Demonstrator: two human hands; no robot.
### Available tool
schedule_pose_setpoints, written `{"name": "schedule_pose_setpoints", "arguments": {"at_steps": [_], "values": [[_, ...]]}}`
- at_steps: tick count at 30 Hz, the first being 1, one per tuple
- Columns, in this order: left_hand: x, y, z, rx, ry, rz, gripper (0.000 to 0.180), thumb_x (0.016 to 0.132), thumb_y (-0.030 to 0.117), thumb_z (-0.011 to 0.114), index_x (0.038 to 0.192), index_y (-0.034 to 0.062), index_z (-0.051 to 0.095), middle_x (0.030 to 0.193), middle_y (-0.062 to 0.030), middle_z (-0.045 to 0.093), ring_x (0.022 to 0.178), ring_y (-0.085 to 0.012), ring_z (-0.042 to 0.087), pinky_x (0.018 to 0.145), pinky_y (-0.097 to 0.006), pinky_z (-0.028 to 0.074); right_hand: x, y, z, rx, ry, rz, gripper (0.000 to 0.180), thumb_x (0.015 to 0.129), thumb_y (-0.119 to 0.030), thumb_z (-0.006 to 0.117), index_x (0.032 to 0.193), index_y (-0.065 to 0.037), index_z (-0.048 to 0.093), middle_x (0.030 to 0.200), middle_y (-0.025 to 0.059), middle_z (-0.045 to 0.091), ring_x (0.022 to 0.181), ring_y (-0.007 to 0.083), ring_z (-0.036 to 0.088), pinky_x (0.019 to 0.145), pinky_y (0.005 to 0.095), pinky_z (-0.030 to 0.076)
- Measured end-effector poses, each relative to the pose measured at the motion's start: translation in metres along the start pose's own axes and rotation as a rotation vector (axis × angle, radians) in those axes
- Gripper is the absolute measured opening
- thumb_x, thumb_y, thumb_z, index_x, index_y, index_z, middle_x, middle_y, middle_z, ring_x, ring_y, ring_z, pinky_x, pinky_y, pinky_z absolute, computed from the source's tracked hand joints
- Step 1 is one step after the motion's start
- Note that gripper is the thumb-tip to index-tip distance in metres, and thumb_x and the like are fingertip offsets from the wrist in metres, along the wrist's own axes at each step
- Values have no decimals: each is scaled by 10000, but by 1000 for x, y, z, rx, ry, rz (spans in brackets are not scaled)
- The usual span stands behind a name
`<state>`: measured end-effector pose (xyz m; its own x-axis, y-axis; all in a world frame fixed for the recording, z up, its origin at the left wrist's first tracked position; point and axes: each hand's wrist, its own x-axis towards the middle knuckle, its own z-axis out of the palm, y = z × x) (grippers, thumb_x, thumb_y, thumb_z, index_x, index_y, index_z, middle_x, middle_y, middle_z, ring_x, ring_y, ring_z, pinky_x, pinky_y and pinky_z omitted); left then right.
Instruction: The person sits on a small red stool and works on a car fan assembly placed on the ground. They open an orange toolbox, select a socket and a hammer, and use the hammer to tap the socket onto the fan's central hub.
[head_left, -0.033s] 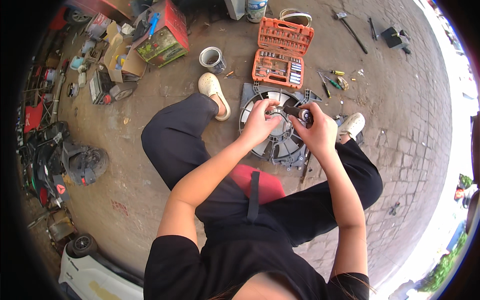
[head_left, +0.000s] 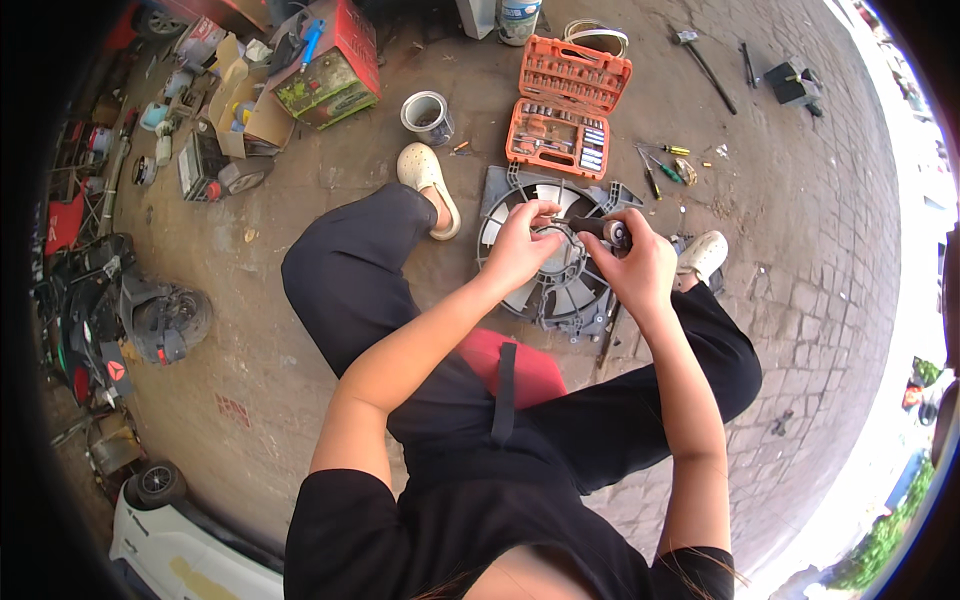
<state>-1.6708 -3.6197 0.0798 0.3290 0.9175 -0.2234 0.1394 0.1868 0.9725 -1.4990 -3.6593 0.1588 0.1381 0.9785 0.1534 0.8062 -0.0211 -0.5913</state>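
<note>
A round grey radiator fan [head_left: 560,298] with its slotted frame lies flat on the ground between my feet. Over its upper part, my right hand [head_left: 638,258] is closed round a black-handled driver [head_left: 592,226], whose round end has a pale metallic face. The driver's thin shaft points left toward my left hand [head_left: 522,240]. There my thumb and fingertips come together at the shaft's tip; any small piece between them is too small to make out. Beyond the fan, an orange socket set case [head_left: 545,158] stands open with sockets in its rows.
Screwdrivers [head_left: 664,166] lie right of the case, with a hammer [head_left: 705,72] farther off. A metal can [head_left: 427,118], a red and green box [head_left: 335,85] and a cardboard box [head_left: 240,100] stand to the left. My pale clogs [head_left: 425,172] flank the fan.
Both hands keep their hold over the fan. The black driver handle shows at a slightly different angle, and the whole view has shifted a little.
</note>
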Motion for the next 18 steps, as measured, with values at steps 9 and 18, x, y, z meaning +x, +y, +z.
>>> {"name": "schedule_pose_setpoints", "arguments": {"at_steps": [9, 18], "values": [[-3, -2, -5, -60, -42, 1, 277, 860, 76, 620, 1133, 30, 602, 1130, -60, 582, 1046, -160, 572, 914, -312, 467, 3, -1, 7, -70, -5, 44, 393, 730, -377, 814, 735, -49, 597, 565, 89, 587, 517, 294, 602, 502, 362, 453], [-5, 4, -12, -67, -29, 6, 254, 847, 50, 603, 1101, 40, 608, 1090, -54, 600, 1041, -173, 573, 918, -321, 467, 4, -2, 13, -80, -98, 22, 297, 760, -283, 786, 920, -82, 636, 721, 93, 664, 659, 273, 664, 596, 354, 501]]}}
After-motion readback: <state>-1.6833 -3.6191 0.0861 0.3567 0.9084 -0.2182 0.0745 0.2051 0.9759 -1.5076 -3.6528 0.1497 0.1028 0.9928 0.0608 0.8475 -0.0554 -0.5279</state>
